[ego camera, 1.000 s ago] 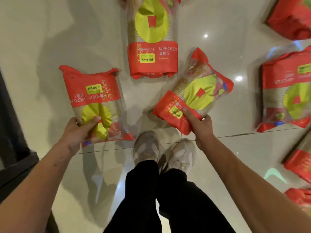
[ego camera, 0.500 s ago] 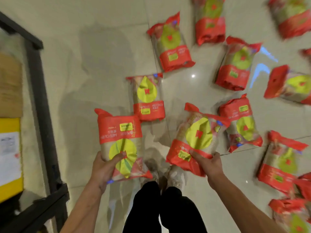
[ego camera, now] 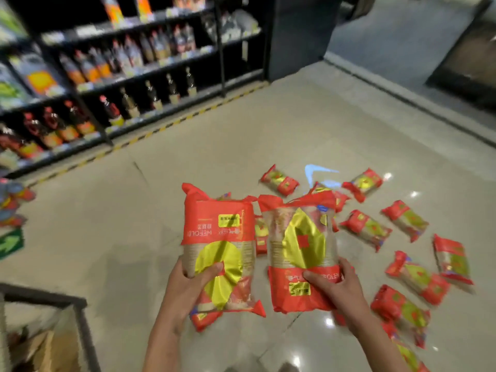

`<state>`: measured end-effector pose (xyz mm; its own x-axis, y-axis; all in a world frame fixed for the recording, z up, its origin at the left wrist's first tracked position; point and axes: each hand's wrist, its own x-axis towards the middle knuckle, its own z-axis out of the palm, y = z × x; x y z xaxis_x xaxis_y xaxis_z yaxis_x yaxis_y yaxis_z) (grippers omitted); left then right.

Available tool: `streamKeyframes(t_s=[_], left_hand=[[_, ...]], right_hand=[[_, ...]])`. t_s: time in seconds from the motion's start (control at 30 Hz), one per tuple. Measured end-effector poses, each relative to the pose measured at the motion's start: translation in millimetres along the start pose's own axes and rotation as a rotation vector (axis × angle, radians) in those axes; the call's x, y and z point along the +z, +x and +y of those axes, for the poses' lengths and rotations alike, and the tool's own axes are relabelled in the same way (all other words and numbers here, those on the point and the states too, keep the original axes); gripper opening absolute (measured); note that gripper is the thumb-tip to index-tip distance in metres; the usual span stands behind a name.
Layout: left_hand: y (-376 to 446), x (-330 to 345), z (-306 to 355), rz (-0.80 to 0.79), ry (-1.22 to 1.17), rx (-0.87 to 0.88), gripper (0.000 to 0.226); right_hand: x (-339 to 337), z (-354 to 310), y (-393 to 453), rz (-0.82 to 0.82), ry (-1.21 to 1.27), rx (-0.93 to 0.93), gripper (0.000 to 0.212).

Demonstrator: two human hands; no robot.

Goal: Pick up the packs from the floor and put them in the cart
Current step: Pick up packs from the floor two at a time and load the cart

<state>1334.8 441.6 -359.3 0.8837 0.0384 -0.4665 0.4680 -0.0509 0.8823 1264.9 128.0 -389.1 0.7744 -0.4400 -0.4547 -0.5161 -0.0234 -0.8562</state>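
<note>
Each hand grips a pack (ego camera: 300, 253) (label "WEFOLEN").

— How do the arms sit?
— Both bare forearms reach forward from the bottom edge, hands raised side by side.
— And the hands?
— The left hand (ego camera: 188, 287) grips with its thumb across the front (fingers hidden behind); the right hand (ego camera: 338, 286) likewise clamps — thumb forward, fingers wrapped behind.

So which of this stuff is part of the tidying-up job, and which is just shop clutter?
Part of the job:
left hand gripping one pack
right hand gripping another pack
packs on the floor
cart

Just there:
shelves of bottles
green arrow sign
</note>
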Motion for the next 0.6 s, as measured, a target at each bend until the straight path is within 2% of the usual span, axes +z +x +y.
streamKeyframes(t_s=[0.1, 0.17, 0.33, 0.4, 0.53, 0.6], left_hand=[[-43, 52, 80, -0.073, 0.001, 0.107, 0.044], [-73, 91, 119, -0.142, 0.003, 0.166, 0.044], [-139, 197, 176, -0.349, 0.035, 0.246, 0.053], [-161, 244, 186, -0.447, 0.048, 0.271, 0.053], [-201, 341, 190, -0.679, 0.105, 0.299, 0.030], [-216, 392, 183, -0.802, 0.158, 0.278, 0.042]], right_hand=[[-65, -57, -47, 0.095, 0.070, -0.092, 0.064], [-112, -85, -70, 0.174, 0.127, -0.141, 0.070], [-238, -119, -121, 0.397, 0.231, -0.230, 0.064], [-290, -121, -141, 0.510, 0.252, -0.264, 0.058], [-372, -94, -192, 0.773, 0.334, -0.268, 0.043], [-405, -70, -222, 0.897, 0.383, -0.228, 0.043]])
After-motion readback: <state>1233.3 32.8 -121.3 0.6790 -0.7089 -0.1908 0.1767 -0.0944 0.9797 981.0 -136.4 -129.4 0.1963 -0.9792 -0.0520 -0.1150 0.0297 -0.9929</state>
